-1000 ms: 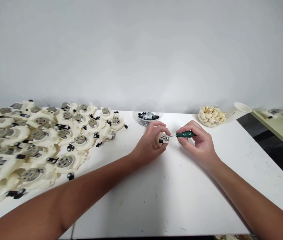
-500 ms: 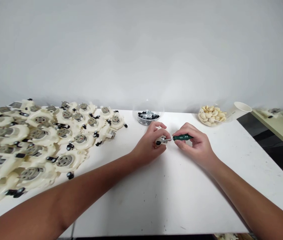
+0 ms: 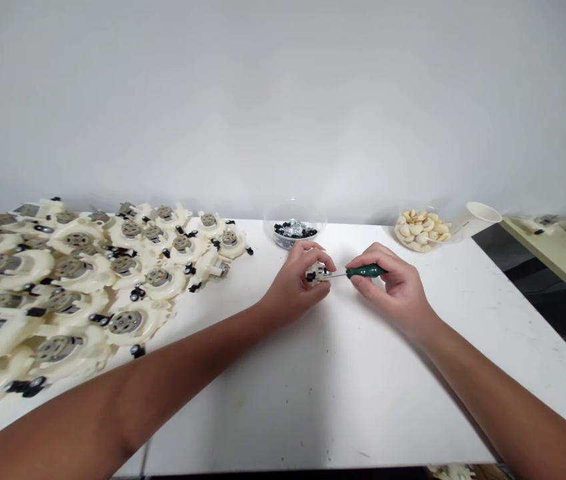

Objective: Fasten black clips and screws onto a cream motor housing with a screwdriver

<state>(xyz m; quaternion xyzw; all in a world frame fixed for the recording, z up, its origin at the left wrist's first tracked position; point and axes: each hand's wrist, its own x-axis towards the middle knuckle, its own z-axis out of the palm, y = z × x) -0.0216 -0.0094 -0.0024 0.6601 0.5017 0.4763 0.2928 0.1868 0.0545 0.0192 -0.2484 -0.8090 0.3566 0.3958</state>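
Note:
Near the middle of the white table, my left hand [image 3: 293, 283] is closed around a small part [image 3: 317, 273] with white, black and metallic areas, much of it hidden by the fingers. My right hand [image 3: 397, 283] grips a screwdriver [image 3: 367, 271] by its green handle. Its thin metal shaft points left and reaches the small part between the two hands. Whether the tip sits in a screw is too small to tell. Just behind my left hand stands a clear round bowl [image 3: 295, 243] of black and silvery small pieces.
Many cream plastic housings with round metal motors [image 3: 159, 277] cover the left side of the table [image 3: 263, 400]. At the back right are a clear container of pale, shell-like pieces [image 3: 421, 230] and a white cup [image 3: 479, 220] lying tilted. A pale ledge [image 3: 557, 257] runs beyond the right edge.
The small part has turned slightly and shifted left in my left hand, whose fingers have shifted around it. More of the screwdriver's shaft now shows. My right hand keeps its grip.

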